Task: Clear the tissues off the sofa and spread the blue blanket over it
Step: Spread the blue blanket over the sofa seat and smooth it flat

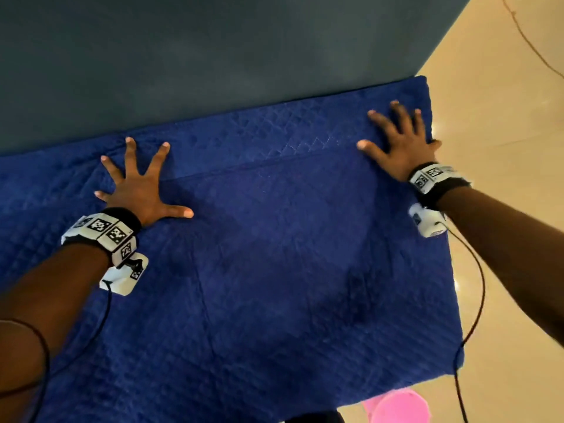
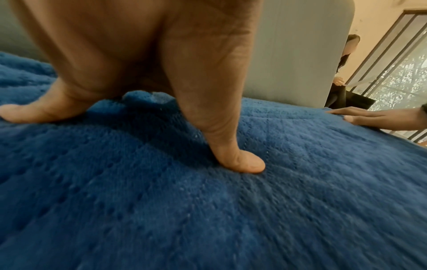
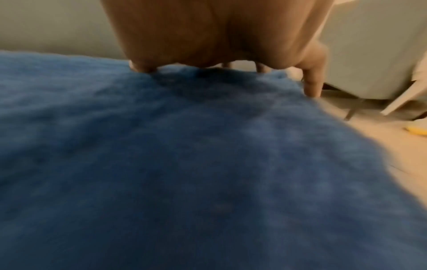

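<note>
Left hand (image 1: 143, 193) is pressing flat on the blue blanket (image 1: 274, 270), fingers spread wide, gripping nothing. Centre: blanket is lying over the sofa (image 1: 183, 71) seat w/ one long crease running across, back edge meeting the backrest. Right hand (image 1: 399, 145) is also resting flat and splayed, near the blanket's far right corner, just beside the floor (image 1: 503, 117). Progress, est.: no tissues showing, blanket covering the seat; only smoothing and edge alignment appear left. Pink object (image 1: 396, 407) is sitting on the floor, bottom right.
</note>
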